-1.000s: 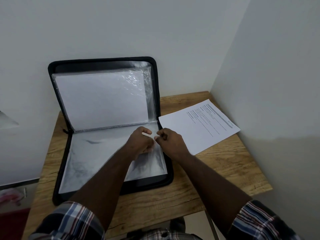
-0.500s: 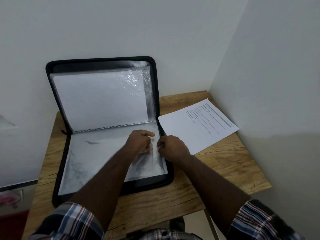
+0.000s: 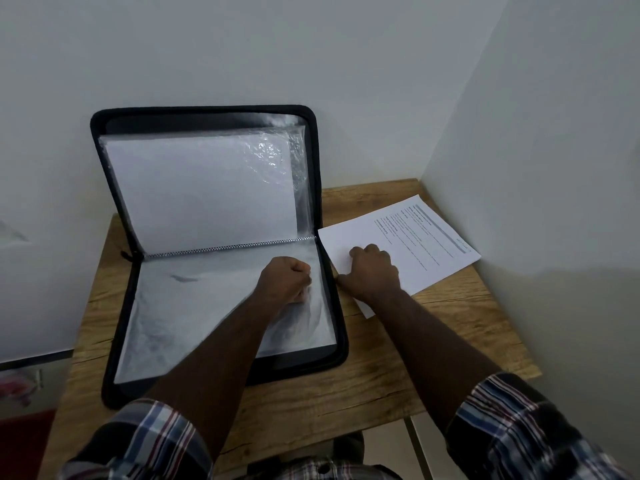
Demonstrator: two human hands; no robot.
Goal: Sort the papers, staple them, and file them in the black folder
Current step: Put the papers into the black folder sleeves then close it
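Observation:
The black folder [image 3: 207,111] lies open on the wooden table [image 3: 415,358], its upper half leaning against the wall. A clear plastic sleeve [image 3: 207,306] covers the lower half. My left hand [image 3: 285,278] is curled in a fist and pinches this sleeve near its right edge. The printed papers [image 3: 422,244] lie right of the folder. My right hand [image 3: 372,271] sits on their left part with its fingers curled and its thumb at the paper's edge beside the folder. No stapler is in view.
The upper half holds a sleeve with a white sheet [image 3: 201,195] inside. Walls close in behind and to the right of the table. Floor and a reddish object [image 3: 17,386] show at the lower left.
My right hand left the sleeve's right edge and moved right onto the papers. My left hand stays on the sleeve.

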